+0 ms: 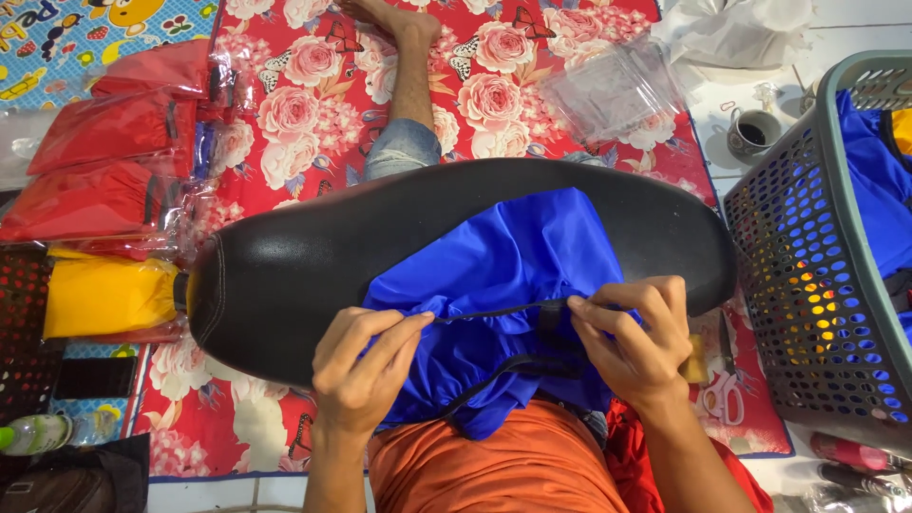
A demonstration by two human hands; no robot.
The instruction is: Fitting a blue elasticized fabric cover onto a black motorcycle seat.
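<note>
A: What are the hands doing?

B: The left hand (361, 366) is pinching the black elastic hem (489, 312) of a blue fabric cover (513, 275) between thumb and fingertips. The right hand (632, 337) is pinching the same hem further along, fingers pressed together on it, so the band is running taut between them.

A: Where is the cover lying?

B: It is draping over the middle of a black motorcycle seat (285, 271), which is resting across the person's lap above a red floral mat (313, 123).

A: And around it?

B: Packed red covers (104, 161) and a yellow one (104, 294) are lying to the left. A grey laundry basket (807, 285) is standing at the right, holding more blue fabric. Scissors (724, 389) are lying just beside the right wrist.
</note>
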